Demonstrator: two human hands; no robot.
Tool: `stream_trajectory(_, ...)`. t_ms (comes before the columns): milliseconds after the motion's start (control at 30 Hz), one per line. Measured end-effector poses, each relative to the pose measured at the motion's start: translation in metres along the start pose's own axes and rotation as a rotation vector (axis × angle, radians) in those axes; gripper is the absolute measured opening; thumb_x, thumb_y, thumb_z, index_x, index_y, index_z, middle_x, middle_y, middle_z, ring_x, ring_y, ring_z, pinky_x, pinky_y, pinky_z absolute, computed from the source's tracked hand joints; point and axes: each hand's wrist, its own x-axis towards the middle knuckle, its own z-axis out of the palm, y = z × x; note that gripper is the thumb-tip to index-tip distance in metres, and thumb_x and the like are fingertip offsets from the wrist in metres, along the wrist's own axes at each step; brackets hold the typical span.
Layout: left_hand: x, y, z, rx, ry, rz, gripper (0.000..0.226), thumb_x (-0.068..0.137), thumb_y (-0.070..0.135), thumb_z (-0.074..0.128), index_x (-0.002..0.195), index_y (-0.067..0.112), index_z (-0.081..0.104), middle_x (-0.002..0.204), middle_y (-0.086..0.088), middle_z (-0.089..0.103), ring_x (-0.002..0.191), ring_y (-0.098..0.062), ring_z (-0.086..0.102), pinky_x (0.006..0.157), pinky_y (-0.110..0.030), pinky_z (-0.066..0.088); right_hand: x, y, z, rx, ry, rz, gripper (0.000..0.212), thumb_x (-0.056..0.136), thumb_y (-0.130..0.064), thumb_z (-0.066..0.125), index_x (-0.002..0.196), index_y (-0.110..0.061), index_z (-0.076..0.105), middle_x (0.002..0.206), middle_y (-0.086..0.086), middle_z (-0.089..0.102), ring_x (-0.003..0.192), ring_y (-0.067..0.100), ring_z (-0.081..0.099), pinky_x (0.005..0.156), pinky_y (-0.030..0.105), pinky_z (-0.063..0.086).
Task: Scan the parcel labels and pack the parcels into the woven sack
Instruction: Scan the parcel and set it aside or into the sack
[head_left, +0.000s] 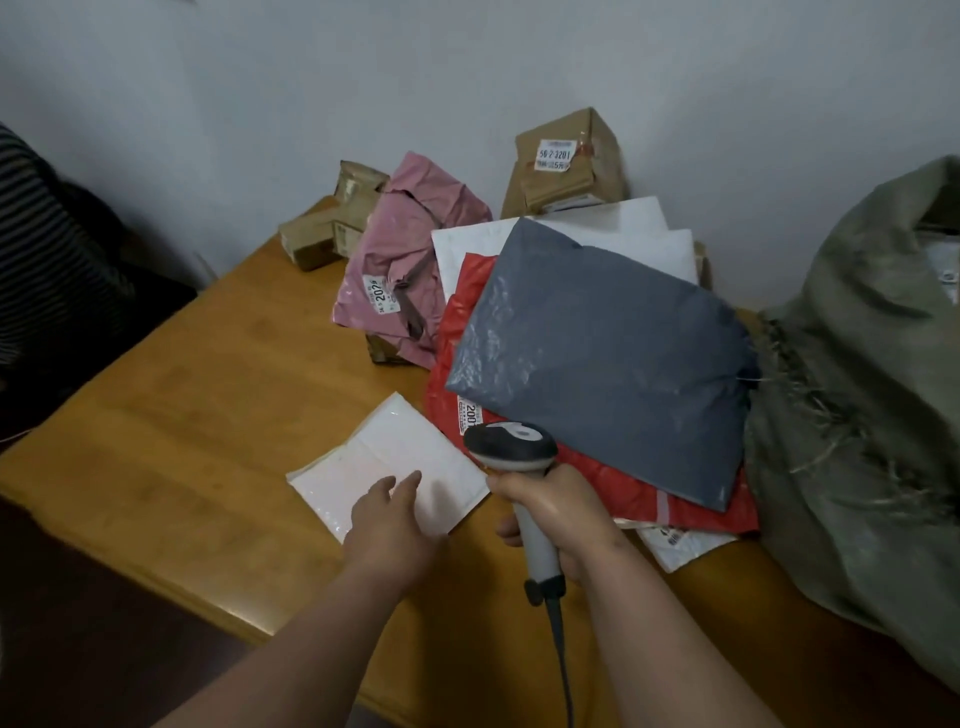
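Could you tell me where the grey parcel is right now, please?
The grey parcel lies on top of the pile at centre right, over the red parcel, just left of the sack.

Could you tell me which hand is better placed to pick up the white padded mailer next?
Probably the left hand: it is open, fingers over the white padded mailer. The right hand grips the scanner.

Single head view, looking forward and down, close over table near a wall; both forearms entering from bottom edge; wide-angle bending.
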Motion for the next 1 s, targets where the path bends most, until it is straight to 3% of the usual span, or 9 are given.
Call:
stream_trajectory(200,0.015,-0.021,0.026,0.338,-0.148,0.063,0.110,0.075,0.065,0.067,0.154,0.043,-0.007,0.165,0.001,-0.011,0.152,-0.031,-0.007,0.120,-0.052,0.011,0.026,0.002,0.004,-0.023,0.004,0.052,0.023,0.083,-0.021,0.077,0.100,-0.007,0.069,0.091,0.015,0.072,0.057,0.015,0.071,0.056,0.030,0.060)
stream_trajectory(267,0.018,-0.026,0.022,0.370,-0.094,0.099,0.102,0.076,0.061,0.066,0.152,0.045,0.000,0.164,0.003,0.000,0.150,-0.029,0.005,0.115,-0.050,0.022,0.028,0.004,0.007,-0.025,0.020,0.065,0.025,0.083,-0.022,0.077,0.101,-0.007,0.068,0.092,0.013,0.072,0.056,0.014,0.071,0.060,0.033,0.062)
stream_trajectory(367,0.028,-0.030,0.005,0.400,0.009,0.195,0.061,0.089,0.040,0.055,0.143,0.041,0.027,0.151,0.007,0.030,0.135,-0.024,0.032,0.099,-0.045,0.040,0.027,0.005,0.016,-0.015,0.045,0.063,0.021,0.082,-0.023,0.078,0.096,-0.011,0.068,0.088,0.009,0.071,0.055,0.013,0.072,0.066,0.036,0.062)
stream_trajectory(467,0.033,-0.038,-0.014,0.324,-0.050,0.249,0.055,0.090,0.025,0.051,0.142,0.037,0.038,0.147,0.007,0.041,0.129,-0.022,0.042,0.097,-0.040,0.045,0.018,0.005,0.029,0.005,0.074,0.044,0.018,0.081,-0.023,0.078,0.092,-0.014,0.068,0.084,0.007,0.070,0.054,0.013,0.071,0.063,0.033,0.060)
stream_trajectory(600,0.032,-0.047,-0.052,0.069,0.081,0.328,0.049,0.090,0.022,0.056,0.138,0.028,0.049,0.136,0.003,0.055,0.117,-0.019,0.055,0.092,-0.033,0.048,0.001,0.000,0.053,0.071,0.137,0.011,0.021,0.081,-0.023,0.080,0.094,-0.013,0.068,0.085,0.007,0.071,0.058,0.015,0.072,0.063,0.034,0.059)
stream_trajectory(667,0.034,-0.048,-0.082,-0.072,0.194,0.336,0.042,0.091,0.018,0.057,0.132,0.026,0.053,0.123,0.001,0.060,0.103,-0.021,0.061,0.079,-0.034,0.050,-0.009,-0.005,0.065,0.123,0.172,-0.021,0.021,0.080,-0.022,0.081,0.094,-0.013,0.069,0.084,0.008,0.072,0.059,0.017,0.072,0.066,0.036,0.060)
stream_trajectory(800,0.039,-0.053,-0.135,-0.361,0.373,0.307,0.013,0.087,0.007,0.055,0.098,0.015,0.057,0.082,-0.002,0.057,0.079,-0.034,0.058,0.061,-0.037,0.043,-0.028,-0.020,0.086,0.232,0.241,-0.113,0.020,0.080,-0.020,0.081,0.095,-0.012,0.070,0.077,0.006,0.073,0.060,0.021,0.072,0.063,0.036,0.060)
stream_trajectory(933,0.033,-0.058,-0.172,-1.162,0.202,0.002,0.020,0.089,0.001,0.047,0.089,0.018,0.059,0.088,-0.007,0.066,0.072,-0.027,0.065,0.055,-0.032,0.052,-0.049,-0.032,0.101,0.347,0.238,-0.223,0.016,0.081,-0.015,0.081,0.095,-0.015,0.075,0.073,0.005,0.075,0.059,0.022,0.070,0.056,0.031,0.057)
stream_trajectory(1000,0.029,-0.063,-0.183,-1.390,0.055,-0.068,0.023,0.090,-0.003,0.046,0.093,0.015,0.061,0.088,-0.009,0.071,0.067,-0.022,0.070,0.054,-0.031,0.055,-0.059,-0.035,0.104,0.383,0.236,-0.269,0.018,0.080,-0.014,0.081,0.097,-0.012,0.075,0.077,0.010,0.074,0.060,0.024,0.069,0.055,0.030,0.055)
